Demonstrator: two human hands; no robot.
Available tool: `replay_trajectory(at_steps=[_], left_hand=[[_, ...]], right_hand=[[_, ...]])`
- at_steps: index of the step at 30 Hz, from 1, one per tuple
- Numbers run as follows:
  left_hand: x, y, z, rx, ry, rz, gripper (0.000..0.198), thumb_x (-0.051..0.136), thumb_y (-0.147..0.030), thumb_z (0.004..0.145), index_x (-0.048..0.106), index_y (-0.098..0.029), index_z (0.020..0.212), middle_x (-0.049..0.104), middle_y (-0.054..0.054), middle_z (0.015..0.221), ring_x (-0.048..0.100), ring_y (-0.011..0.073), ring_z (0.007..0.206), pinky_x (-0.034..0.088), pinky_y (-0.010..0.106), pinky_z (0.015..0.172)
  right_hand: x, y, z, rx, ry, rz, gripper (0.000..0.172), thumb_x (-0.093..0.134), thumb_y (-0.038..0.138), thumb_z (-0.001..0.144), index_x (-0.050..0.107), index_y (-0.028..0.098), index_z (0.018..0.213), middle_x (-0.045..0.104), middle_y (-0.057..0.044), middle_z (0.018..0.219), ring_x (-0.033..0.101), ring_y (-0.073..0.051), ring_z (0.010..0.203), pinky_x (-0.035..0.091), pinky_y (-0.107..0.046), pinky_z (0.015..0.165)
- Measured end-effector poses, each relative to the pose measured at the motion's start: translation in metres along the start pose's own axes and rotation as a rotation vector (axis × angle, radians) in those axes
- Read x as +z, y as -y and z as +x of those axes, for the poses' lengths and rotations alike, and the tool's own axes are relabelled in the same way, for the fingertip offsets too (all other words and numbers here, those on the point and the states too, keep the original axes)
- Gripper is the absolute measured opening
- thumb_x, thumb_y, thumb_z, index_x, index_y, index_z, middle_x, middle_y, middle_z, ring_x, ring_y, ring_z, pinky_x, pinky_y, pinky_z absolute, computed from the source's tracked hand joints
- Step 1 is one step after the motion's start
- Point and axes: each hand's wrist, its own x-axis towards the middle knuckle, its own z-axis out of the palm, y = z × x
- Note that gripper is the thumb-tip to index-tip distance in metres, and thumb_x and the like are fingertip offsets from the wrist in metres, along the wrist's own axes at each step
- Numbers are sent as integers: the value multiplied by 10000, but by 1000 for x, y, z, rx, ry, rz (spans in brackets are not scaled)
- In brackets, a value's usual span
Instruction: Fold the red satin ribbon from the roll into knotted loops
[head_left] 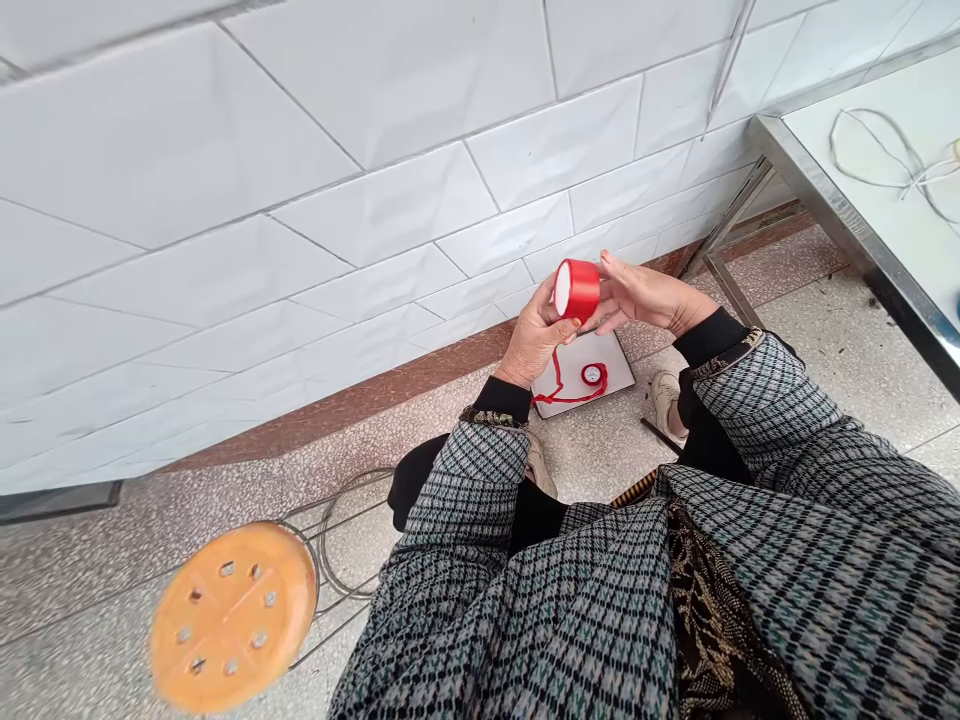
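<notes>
A wide roll of shiny red ribbon point(583, 291) with a white end face is raised in front of me. My left hand point(532, 335) is closed around it, thumb at the near lower edge. My right hand point(646, 292) is just right of the roll, thumb up and fingers stretched out. Its fingertips come close to the roll's right side; whether they touch it I cannot tell. Below the hands, a white board or box point(619, 372) with dark edges lies on the floor. On it sits a small red ribbon spool point(592, 374), with a loose red strand point(559, 396) trailing left.
A round orange stool point(232, 615) with holes and metal legs stands at lower left. To the right is a metal-edged table point(832, 195) with a pale cord point(904, 183) on top. A white tiled wall point(390, 230) runs along the front. My feet flank the board.
</notes>
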Motion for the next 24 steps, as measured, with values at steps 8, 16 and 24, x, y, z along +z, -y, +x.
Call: replay_trajectory(at_steps=[8, 16, 24], left_hand=[[12, 1, 3, -35, -111, -68, 916, 1046, -555, 649, 672, -277, 1437, 580, -107, 652, 340, 46, 473, 329, 267, 507], [24, 2, 1, -53, -148, -57, 805, 992, -557, 711, 679, -246, 1384, 536, -119, 604, 345, 66, 475, 333, 272, 527], [25, -7, -8, 39, -214, 288, 400, 875, -536, 779, 731, -166, 735, 530, -43, 596, 400, 80, 565, 276, 263, 566]], right_hand=[[4, -21, 16, -284, -187, -40, 628, 887, 653, 862, 660, 224, 1261, 781, -50, 1066, 764, -174, 937, 685, -270, 783], [6, -20, 22, -252, -371, -22, 601, 846, 699, 825, 637, 226, 1131, 732, -34, 992, 740, -189, 857, 676, -309, 711], [-16, -6, 25, -167, -634, 5, 456, 702, 682, 959, 578, 248, 1028, 674, -9, 903, 715, -161, 769, 662, -309, 738]])
